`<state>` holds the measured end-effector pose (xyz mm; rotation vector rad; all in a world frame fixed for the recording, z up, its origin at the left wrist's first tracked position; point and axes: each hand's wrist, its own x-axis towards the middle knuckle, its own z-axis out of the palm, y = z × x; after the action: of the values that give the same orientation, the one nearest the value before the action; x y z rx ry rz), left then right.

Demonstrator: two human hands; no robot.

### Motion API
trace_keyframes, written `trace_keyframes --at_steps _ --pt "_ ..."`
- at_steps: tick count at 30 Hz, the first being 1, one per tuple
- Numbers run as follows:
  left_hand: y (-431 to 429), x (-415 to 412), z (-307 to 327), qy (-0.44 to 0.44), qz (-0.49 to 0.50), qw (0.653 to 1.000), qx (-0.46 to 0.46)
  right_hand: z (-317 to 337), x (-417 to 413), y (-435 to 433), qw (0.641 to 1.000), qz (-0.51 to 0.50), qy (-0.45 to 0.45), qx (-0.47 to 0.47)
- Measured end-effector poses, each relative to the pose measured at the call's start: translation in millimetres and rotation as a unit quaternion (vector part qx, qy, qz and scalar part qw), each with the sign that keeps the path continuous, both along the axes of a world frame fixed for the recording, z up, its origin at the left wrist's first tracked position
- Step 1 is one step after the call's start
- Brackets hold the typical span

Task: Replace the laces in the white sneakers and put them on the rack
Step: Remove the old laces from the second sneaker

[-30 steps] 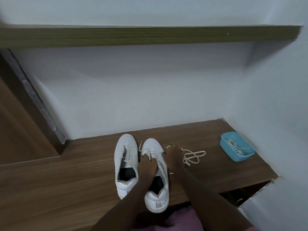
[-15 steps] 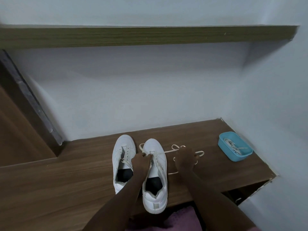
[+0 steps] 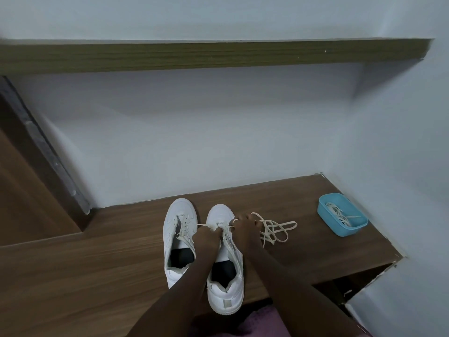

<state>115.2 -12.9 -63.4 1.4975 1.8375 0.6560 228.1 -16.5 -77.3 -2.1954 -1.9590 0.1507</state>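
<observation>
In the head view we see two white sneakers side by side on a wooden top point(image 3: 97, 263), toes towards the wall. The left sneaker point(image 3: 178, 217) touches, or nearly touches, the right sneaker point(image 3: 224, 295), whose heel reaches the near edge of the wood. Both hands sit over the front of the right sneaker. The left hand point(image 3: 206, 239) has its fingers curled and pinches a cream lace point(image 3: 277, 229) by the front eyelets; a short strand runs from it leftward across the left sneaker. The right hand point(image 3: 245, 227), a ring on one finger, is curled too and grips the same lace just beside the shoe's right edge. The rest of the lace lies in loose loops on the wood to the right of that hand. Well apart, near the right wall, a blue tray point(image 3: 349, 231) holds more laces point(image 3: 339, 214). A wooden shelf point(image 3: 218, 55) runs along the wall above.
</observation>
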Motion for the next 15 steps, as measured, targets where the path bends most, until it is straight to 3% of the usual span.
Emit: trace_keyframes --at_steps 6,10,13,15 --pt "-1 3 -3 0.017 -0.002 1.0 -0.004 0 10 -2 0.995 -0.04 -0.074 0.054" --pt "-4 6 -5 0.03 0.002 1.0 -0.007 4 37 -9 0.988 -0.126 -0.047 0.074" --pt "-4 8 -5 0.019 0.012 1.0 -0.002 6 63 -12 0.972 -0.222 0.024 0.077" --pt "-6 9 -3 0.026 0.003 1.0 0.001 7 78 -12 0.97 -0.232 0.053 0.055"
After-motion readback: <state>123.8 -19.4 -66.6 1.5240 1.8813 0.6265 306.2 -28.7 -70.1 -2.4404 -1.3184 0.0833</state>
